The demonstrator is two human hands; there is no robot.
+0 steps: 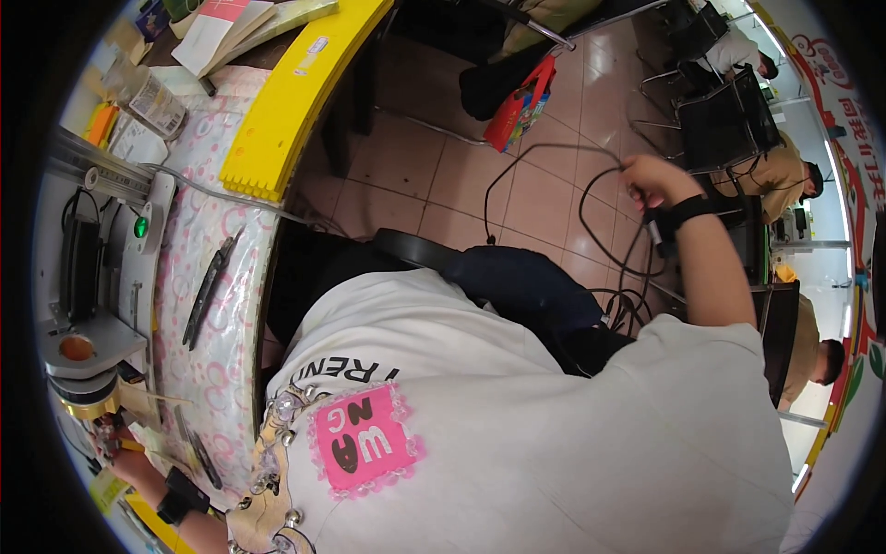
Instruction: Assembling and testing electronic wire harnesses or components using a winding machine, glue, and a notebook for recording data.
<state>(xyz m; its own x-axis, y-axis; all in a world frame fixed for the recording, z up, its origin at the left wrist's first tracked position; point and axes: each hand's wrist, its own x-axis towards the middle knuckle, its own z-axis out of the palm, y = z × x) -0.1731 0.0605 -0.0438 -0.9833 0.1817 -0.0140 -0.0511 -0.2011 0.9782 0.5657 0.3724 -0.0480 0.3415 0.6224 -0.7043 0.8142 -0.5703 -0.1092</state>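
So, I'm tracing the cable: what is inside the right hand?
Dark cable runs into the curled right hand, with loops hanging below. The stretch within, and anything else against the palm, is covered, so it can't be told.

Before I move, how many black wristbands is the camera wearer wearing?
2: one wristband just behind the left hand, the other wristband just behind the right hand. Neither is hidden.

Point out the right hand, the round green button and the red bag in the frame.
Right hand (655, 175): head view, middle of the hand.
Round green button (140, 226): head view, centre of its face.
Red bag (512, 118): head view, its red side.
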